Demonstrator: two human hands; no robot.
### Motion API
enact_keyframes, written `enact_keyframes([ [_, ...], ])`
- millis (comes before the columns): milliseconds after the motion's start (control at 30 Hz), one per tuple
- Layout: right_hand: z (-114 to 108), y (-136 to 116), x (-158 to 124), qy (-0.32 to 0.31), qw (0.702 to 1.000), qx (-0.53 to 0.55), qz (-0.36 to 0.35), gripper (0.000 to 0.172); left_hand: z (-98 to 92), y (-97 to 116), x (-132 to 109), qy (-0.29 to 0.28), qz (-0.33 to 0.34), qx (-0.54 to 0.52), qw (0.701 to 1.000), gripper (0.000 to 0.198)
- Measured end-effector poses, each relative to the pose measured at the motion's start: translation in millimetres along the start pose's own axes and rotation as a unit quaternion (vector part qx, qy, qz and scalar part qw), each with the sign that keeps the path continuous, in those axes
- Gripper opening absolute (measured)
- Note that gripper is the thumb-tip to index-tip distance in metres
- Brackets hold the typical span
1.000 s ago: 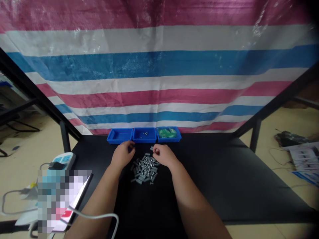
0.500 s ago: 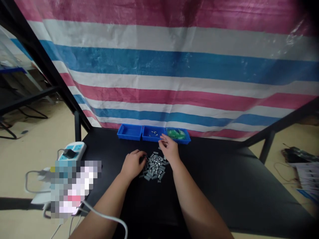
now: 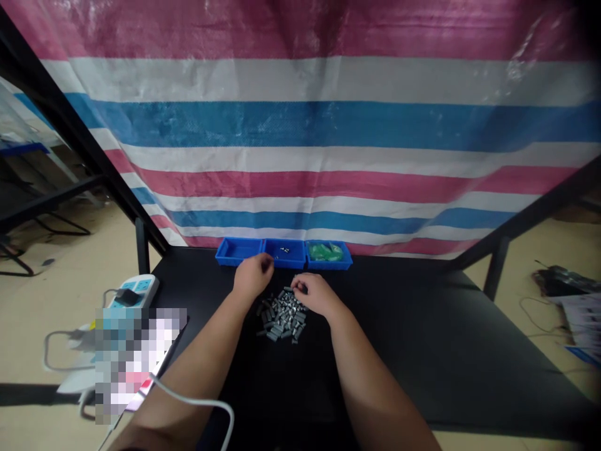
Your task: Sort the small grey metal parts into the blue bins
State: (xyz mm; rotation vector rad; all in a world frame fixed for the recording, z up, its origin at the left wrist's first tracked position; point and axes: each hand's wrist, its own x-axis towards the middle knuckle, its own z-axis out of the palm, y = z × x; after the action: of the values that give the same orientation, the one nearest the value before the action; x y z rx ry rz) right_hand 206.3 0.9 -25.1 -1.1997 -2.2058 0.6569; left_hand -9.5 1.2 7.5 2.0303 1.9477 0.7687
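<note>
A pile of small shiny screw-like parts and grey cylindrical pieces (image 3: 282,318) lies on the black table. My left hand (image 3: 252,275) is just in front of the middle blue bin (image 3: 284,262), fingers drawn together; whatever they hold is hidden. A few small shiny pieces (image 3: 285,250) lie in that bin. At the pile's upper right edge, my right hand (image 3: 318,292) has thumb and fingers pinched, and I cannot make out what is between them. Left of the middle bin is another blue bin (image 3: 228,258) with nothing visible in it. The right blue bin (image 3: 335,264) holds a green bag (image 3: 323,252).
On the left are a white power strip (image 3: 149,289) with plugs and a blurred-out lit device (image 3: 154,351). A white cable (image 3: 192,401) loops over my left forearm. Behind the bins hangs a striped sheet (image 3: 300,125). Black frame bars (image 3: 141,244) rise at the table's sides.
My left hand has moved from the pile up to the middle bin. My right hand has come down from the bins to the pile, its fingers closing. The view has shifted slightly.
</note>
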Motion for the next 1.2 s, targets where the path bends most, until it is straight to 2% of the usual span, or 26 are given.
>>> enact_keyframes([
  [100, -0.2, 0.9, -3.0, -0.043, 0.999, 0.013, -0.025, 0.017, -3.8, 6.9, 23.4, 0.005, 0.035, 0.009, 0.999, 0.023],
  [200, 3.0, 2.7, -2.9, -0.045, 0.998, 0.024, -0.044, 0.019, -9.6, 7.3, 26.4, -0.002, 0.069, 0.023, 0.997, 0.029],
  [267, 6.5, 3.7, -1.3, -0.042, 0.998, 0.021, -0.049, 0.017, -14.1, 4.3, 17.6, -0.023, 0.079, 0.029, 0.996, 0.026],
  [433, 12.1, 1.5, 1.0, -0.042, 0.999, -0.003, -0.023, 0.015, -12.2, -5.4, -13.8, -0.167, 0.071, 0.055, 0.982, 0.02],
  [533, 10.1, -1.9, 0.8, -0.043, 0.999, -0.009, -0.005, 0.014, -2.1, -7.1, -24.9, -0.194, 0.05, 0.061, 0.978, 0.019],
  [600, 8.7, -3.4, 3.2, -0.013, 1.0, 0.005, -0.005, 0.014, 4.1, -6.9, -28.4, -0.189, 0.042, 0.058, 0.979, 0.02],
  [700, 12.2, -2.2, 15.0, 0.085, 0.993, 0.077, 0.012, 0.013, 10.6, -7.1, -31.3, -0.175, 0.031, 0.057, 0.983, 0.019],
  [800, 24.4, 2.3, 33.4, 0.184, 0.966, 0.175, 0.046, 0.026, 14.7, -9.1, -34.3, -0.167, 0.022, 0.043, 0.985, 0.02],
  [900, 36.7, 5.8, 44.9, 0.215, 0.948, 0.227, 0.054, 0.042, 17.3, -11.6, -37.2, -0.159, 0.013, 0.032, 0.987, 0.022],
  [967, 37.6, 5.8, 43.0, 0.206, 0.955, 0.208, 0.053, 0.04, 18.0, -12.7, -38.2, -0.158, 0.013, 0.033, 0.987, 0.019],
  [1067, 24.4, 2.7, 27.9, 0.16, 0.978, 0.121, 0.053, 0.022, 17.9, -13.0, -38.2, -0.163, 0.02, 0.034, 0.986, 0.018],
  [1200, 0.2, -0.7, 5.6, 0.003, 0.999, 0.02, 0.025, 0.013, 17.0, -12.0, -37.5, -0.163, 0.017, 0.025, 0.986, 0.016],
])
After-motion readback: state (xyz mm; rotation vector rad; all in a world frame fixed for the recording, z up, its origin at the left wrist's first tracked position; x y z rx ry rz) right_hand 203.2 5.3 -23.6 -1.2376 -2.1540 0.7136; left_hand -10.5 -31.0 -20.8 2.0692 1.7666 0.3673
